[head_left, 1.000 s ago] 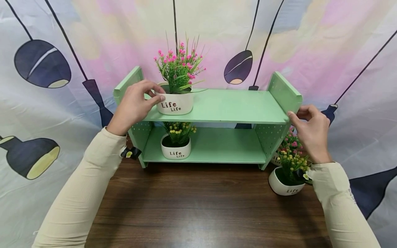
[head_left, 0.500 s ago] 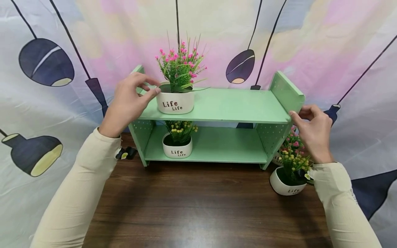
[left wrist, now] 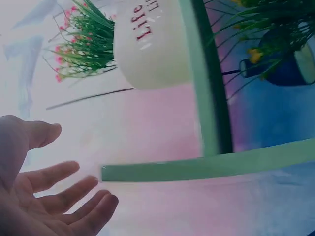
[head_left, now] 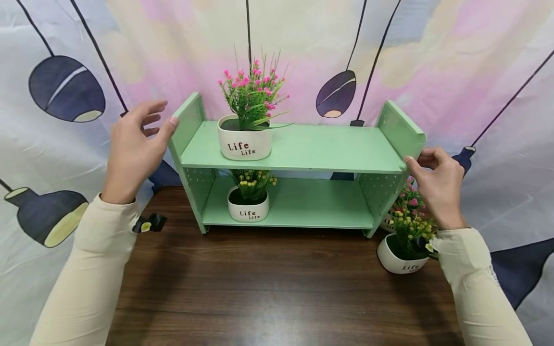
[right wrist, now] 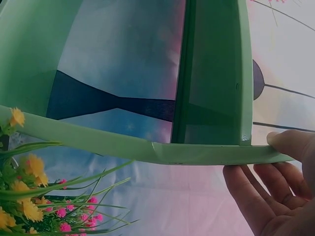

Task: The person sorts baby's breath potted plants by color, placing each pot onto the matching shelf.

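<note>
A green two-tier shelf (head_left: 329,146) stands on the table. On its top board, toward the left, sits a white pot with pink flowers (head_left: 245,139); below it on the lower board is a white pot with yellow flowers (head_left: 248,205). My left hand (head_left: 136,146) is in the air beside the shelf's left side panel (head_left: 187,117), fingers apart and holding nothing, as the left wrist view also shows. With thumb on one face and fingers on the other, my right hand (head_left: 439,185) pinches the right side panel (right wrist: 216,154) of the shelf.
Right of the shelf, another white pot with yellow flowers (head_left: 401,257) stands on the brown wooden table (head_left: 277,288). Behind it is a pot with pink flowers (head_left: 409,197), partly hidden. A curtain printed with lamps (head_left: 303,57) hangs close behind the shelf.
My left hand has let go of the top pink-flower pot and moved left, off the shelf. The pot stays where it was. My right hand keeps its hold on the side panel.
</note>
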`<state>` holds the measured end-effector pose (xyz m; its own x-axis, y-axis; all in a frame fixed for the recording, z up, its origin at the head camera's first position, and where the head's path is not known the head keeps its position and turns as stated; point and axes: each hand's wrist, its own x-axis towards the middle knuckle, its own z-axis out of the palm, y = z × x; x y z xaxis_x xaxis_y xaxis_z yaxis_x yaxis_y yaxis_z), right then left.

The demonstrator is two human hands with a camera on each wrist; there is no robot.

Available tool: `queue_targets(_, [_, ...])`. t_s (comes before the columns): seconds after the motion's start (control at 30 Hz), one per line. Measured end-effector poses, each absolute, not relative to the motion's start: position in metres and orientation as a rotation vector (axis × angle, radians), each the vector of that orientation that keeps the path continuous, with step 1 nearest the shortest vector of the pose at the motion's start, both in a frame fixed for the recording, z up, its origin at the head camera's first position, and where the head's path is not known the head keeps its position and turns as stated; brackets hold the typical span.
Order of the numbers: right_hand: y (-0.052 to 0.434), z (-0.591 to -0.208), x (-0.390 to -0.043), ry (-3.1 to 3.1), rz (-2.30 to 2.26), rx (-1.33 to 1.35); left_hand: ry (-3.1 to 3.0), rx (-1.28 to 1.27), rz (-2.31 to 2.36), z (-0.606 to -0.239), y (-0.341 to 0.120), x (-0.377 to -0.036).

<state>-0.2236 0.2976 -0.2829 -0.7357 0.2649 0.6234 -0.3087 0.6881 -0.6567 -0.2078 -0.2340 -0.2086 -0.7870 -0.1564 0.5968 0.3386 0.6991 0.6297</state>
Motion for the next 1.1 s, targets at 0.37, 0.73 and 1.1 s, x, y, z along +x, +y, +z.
queue_targets(0.37, [0.298, -0.284, -0.222, -2.180, 1.012, 0.040, -2.304, -0.106, -1.085, -0.255, -0.249, -0.216])
queue_targets(0.73, [0.301, -0.285, -0.220, -2.206, 1.045, 0.041, -2.201, -0.034, -1.004, -0.271, -0.242, -0.221])
queue_targets(1.1, [0.319, -0.284, -0.180, -2.313, 1.000, 0.094, -2.137, -0.035, -0.946, -0.277, -0.237, -0.220])
